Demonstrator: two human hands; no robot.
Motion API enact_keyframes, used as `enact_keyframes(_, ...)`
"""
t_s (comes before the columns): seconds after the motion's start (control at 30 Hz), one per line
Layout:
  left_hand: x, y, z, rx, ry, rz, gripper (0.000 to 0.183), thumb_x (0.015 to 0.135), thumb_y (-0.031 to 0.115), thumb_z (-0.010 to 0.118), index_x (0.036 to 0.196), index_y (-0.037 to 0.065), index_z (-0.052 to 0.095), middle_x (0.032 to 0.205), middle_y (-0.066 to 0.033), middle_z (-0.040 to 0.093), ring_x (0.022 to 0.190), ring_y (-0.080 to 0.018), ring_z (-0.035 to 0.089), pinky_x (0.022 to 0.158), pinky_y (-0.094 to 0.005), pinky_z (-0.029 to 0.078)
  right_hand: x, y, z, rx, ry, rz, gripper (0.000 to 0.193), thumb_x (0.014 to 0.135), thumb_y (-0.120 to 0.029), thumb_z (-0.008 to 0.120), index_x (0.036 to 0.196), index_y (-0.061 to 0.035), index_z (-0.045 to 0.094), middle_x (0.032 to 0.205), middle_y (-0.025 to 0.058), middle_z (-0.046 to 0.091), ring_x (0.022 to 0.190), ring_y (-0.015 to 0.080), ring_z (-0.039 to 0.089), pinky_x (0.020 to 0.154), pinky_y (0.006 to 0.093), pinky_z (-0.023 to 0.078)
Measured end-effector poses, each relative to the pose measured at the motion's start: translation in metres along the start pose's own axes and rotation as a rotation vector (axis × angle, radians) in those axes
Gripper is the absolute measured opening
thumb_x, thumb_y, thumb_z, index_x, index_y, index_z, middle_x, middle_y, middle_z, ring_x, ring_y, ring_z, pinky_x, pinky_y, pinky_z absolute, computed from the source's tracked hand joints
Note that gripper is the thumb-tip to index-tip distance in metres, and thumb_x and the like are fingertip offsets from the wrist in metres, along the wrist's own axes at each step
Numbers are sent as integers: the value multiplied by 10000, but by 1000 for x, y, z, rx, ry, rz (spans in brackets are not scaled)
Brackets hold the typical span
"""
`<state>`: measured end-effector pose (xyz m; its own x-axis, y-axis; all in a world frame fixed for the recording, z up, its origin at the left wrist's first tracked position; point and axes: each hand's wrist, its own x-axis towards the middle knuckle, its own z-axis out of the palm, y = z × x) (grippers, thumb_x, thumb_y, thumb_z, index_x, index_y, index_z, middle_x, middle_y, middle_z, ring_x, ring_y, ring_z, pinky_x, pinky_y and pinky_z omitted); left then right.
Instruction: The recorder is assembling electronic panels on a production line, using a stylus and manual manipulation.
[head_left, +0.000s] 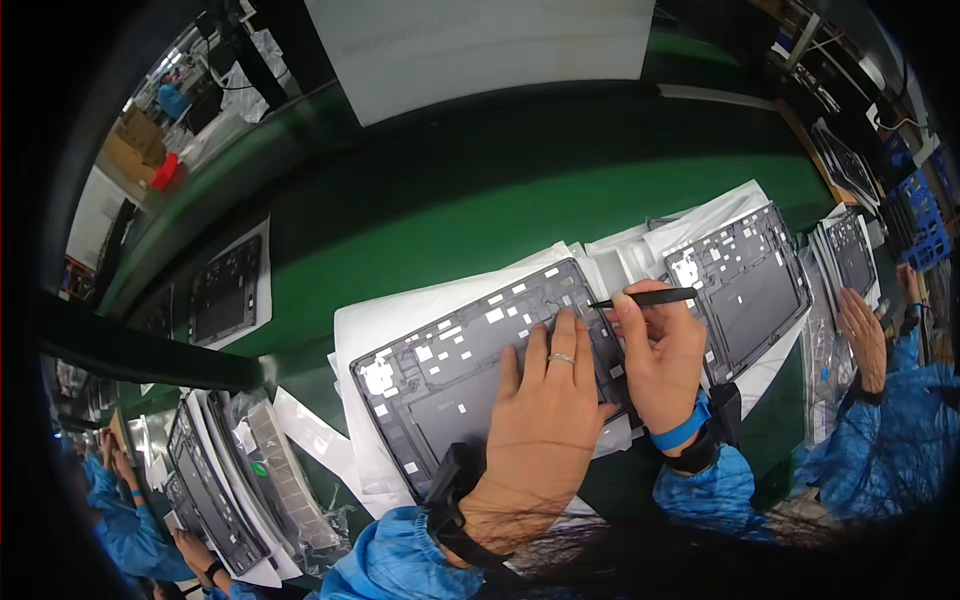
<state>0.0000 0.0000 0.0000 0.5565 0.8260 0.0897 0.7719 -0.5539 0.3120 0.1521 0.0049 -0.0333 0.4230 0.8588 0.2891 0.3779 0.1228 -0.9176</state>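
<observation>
A dark grey tablet-like housing (pixel 455 402) dotted with small white patches lies tilted in front of me on white sheets (pixel 365 325). Flat across its middle rests my left hand (pixel 545 425), fingers stretched out and a ring on one of them. My right hand (pixel 662 360) pinches black tweezers (pixel 664 296), whose tip points left at the housing's upper right part, close to my left fingertips. Whether the tip touches anything is too small to tell. Just right of this hand, a second similar housing (pixel 755 318) lies on white sheets.
The green work surface (pixel 520 205) stretches ahead, with a large pale panel (pixel 480 50) at the back. Another housing (pixel 225 290) lies far left. Co-workers in blue sleeves sit on both sides, a person's hand (pixel 862 335) at right. A blue crate (pixel 918 220) stands at far right.
</observation>
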Motion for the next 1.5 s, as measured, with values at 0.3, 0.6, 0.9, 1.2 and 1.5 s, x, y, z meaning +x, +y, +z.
enact_keyframes(0.3, 7, 4, 4, 70, -36, 21, 875, 855, 450, 777, 1528, -10, 459, 1573, -138, 458, 1385, -387, 467, 1143, -600, 388, -1, 0, -1, -81, 5, -57, 171, 1013, -107, 685, 1096, 37, 646, 902, 169, 724, 775, 236, 733, 683, 335, 572)
enact_keyframes(0.6, 5, 4, 5, 150, -81, 12, 967, 860, 617, 710, 1585, 56, 401, 1645, -101, 401, 1392, -395, 443, 1096, -732, 341, 1, -26, -18, 145, 244, -5, 185, 1054, -139, 647, 1187, -12, 659, 950, 48, 677, 827, 109, 637, 748, 250, 504)
enact_keyframes(0.9, -17, -47, -36, -142, 338, -125, 646, 899, 500, 726, 1294, 4, 602, 1255, -242, 637, 1115, -411, 628, 949, -563, 498, -7, 8, -10, 106, 9, 104, 188, 1053, -130, 636, 1212, -33, 663, 847, 4, 551, 690, 72, 483, 624, 247, 418)
enact_keyframes(1.2, -105, -106, -48, 88, 444, -606, 186, 1019, 202, 678, 953, 33, 639, 870, -160, 616, 788, -390, 619, 625, -447, 510, -21, 13, 0, -44, -77, -20, 135, 994, -47, 684, 1122, -17, 653, 865, 33, 570, 800, 113, 523, 738, 278, 458)
enact_keyframes(1.5, -107, -108, -51, -698, 557, -717, 215, 1123, 255, 515, 1076, 46, 528, 830, -37, 514, 739, -123, 517, 665, -304, 448, -18, 21, 2, 154, -43, 34, 159, 1062, -43, 597, 1210, 3, 562, 1103, 77, 602, 1050, 136, 562, 979, 269, 447)
